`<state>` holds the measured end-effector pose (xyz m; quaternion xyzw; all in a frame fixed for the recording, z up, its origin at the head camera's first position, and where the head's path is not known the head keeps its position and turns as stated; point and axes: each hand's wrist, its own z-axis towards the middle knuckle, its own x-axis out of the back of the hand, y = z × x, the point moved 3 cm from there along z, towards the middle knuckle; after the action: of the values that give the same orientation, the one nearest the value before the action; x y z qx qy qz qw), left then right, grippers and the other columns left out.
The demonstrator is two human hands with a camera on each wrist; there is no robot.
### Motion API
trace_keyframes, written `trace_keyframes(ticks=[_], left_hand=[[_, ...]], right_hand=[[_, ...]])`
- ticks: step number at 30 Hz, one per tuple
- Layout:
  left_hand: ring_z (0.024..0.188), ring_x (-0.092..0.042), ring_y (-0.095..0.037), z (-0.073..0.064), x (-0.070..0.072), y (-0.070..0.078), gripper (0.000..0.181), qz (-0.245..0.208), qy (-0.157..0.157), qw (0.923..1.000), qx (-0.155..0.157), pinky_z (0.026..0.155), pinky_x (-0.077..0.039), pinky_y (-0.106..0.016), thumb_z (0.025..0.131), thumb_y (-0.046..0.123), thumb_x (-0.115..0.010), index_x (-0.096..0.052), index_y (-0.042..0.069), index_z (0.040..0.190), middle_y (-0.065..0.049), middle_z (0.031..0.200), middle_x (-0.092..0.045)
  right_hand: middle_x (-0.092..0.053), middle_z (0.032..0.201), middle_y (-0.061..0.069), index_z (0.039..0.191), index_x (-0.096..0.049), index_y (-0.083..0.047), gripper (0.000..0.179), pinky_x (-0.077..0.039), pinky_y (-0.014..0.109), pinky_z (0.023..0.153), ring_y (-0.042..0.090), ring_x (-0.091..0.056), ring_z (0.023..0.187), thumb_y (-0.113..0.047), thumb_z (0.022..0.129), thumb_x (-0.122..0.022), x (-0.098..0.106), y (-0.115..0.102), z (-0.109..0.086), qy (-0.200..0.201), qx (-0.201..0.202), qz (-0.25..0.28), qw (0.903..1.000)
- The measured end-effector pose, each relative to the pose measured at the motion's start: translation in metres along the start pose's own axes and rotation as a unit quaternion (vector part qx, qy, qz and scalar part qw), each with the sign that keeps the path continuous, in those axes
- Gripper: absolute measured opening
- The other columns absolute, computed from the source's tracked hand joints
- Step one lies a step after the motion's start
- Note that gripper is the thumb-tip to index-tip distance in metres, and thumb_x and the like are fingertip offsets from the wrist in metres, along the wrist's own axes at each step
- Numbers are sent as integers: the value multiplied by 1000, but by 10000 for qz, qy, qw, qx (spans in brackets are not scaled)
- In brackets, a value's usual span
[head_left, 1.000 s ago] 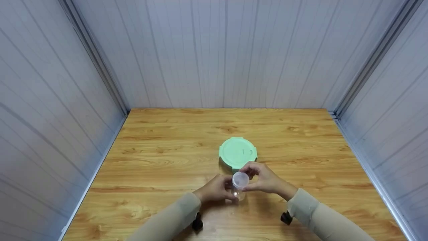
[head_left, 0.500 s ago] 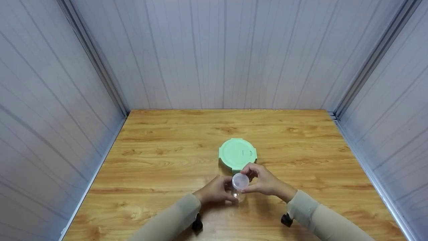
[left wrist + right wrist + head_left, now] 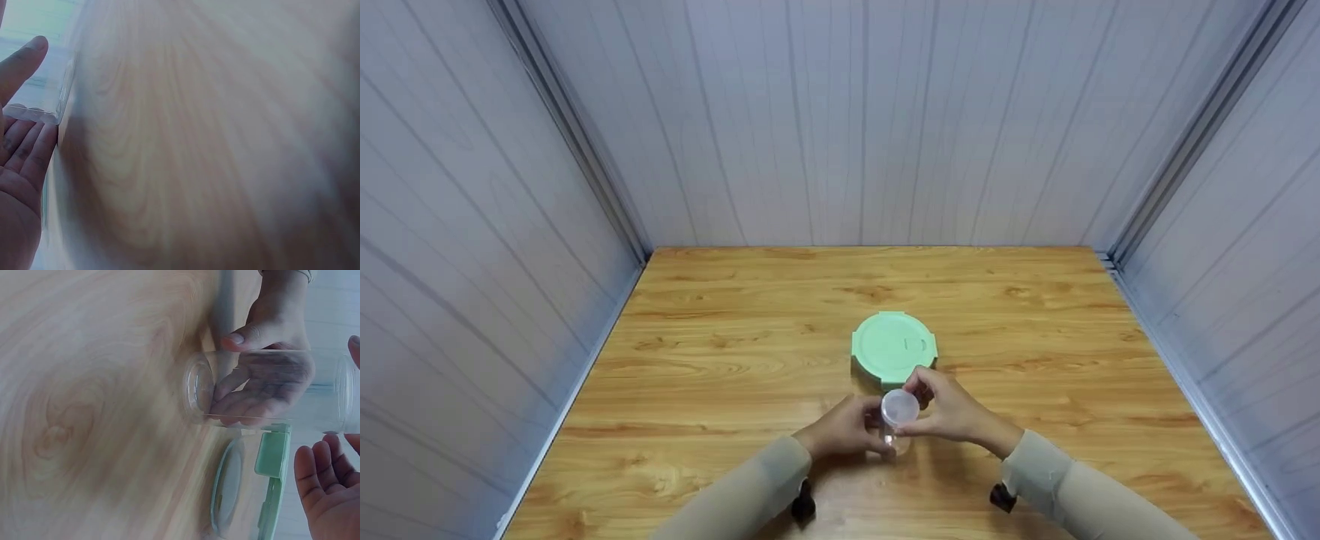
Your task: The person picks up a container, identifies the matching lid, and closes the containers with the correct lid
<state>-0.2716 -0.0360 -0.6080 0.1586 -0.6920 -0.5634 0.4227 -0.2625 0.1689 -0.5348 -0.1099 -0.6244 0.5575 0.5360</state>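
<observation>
A clear, tall round jar (image 3: 202, 388) stands upright on the wooden table, capped by a translucent whitish lid (image 3: 900, 407). My left hand (image 3: 844, 429) holds the jar's body from the left, thumb in front and fingers behind. From the right, my right hand (image 3: 949, 409) pinches the lid's edge between thumb and forefinger; its other fingers (image 3: 315, 478) are bent beside the jar's top in the right wrist view. Through the clear wall the left hand's fingers show. No contents are visible in the jar.
Just behind the jar sits a round clear food container with a mint-green clip lid (image 3: 892, 345), close to the right hand's fingertips. Pale panelled walls (image 3: 840, 135) enclose the wooden table (image 3: 720, 322) at the back and both sides.
The right hand's thumb has shifted slightly leftward along the lid's front and its forefinger slightly rightward. The left hand and the jar stay in place.
</observation>
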Motion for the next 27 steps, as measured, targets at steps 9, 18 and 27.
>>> trace_keyframes(ticks=[9,18,27], left_hand=[[108,-72,-3,0,-1,-1,54,56,-8,10000,67,100,-57,-22,80,8,-96,-74,8,129,-2,122,-80],[107,-70,-2,0,-1,-2,57,32,-53,10000,4,100,-56,-21,82,9,-95,-72,7,134,-2,125,-79],[112,-70,-3,0,-1,-1,56,61,-40,10000,19,103,-55,-22,82,8,-95,-72,8,133,-2,126,-79]], right_hand=[[-72,117,12,130,-65,1,65,-56,29,84,11,-64,98,-26,80,-99,5,-5,4,-433,162,-160,9988],[-70,122,14,133,-71,-1,57,-57,29,92,19,-64,105,-17,84,-94,12,-14,12,-1125,355,-147,9929],[-73,117,14,129,-74,3,53,-59,29,91,13,-66,103,-10,80,-92,15,-16,19,-1295,369,-255,9906]])
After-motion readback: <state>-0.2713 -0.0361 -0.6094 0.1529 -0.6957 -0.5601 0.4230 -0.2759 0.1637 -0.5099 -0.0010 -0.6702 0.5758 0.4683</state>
